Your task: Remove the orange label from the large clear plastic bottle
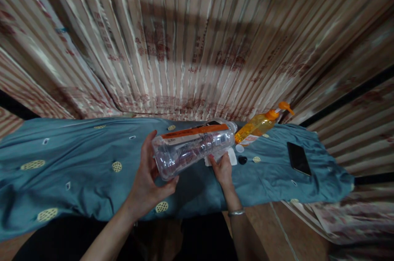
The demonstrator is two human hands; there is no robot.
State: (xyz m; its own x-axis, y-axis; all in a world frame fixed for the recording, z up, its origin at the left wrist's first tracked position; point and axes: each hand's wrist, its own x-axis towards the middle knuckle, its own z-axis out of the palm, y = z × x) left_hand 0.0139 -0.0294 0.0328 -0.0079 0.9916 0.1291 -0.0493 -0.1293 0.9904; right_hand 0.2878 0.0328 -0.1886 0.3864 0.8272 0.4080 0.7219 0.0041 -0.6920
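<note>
A large clear plastic bottle with an orange-and-white label lies tilted in the air, its neck toward the upper right. My left hand is closed around its base end, thumb below and fingers behind. Under the bottle's neck half, my right hand has its thumb and fingers on a white tissue, which is partly hidden by the hand and the bottle. Close to the right hand lie a small black cap and a whitish round disc.
Behind the bottle's neck is an orange pump bottle of yellow-orange liquid. A black phone lies farther right. All rest on a teal patterned cloth over a long table. Pleated curtains hang behind and at both sides.
</note>
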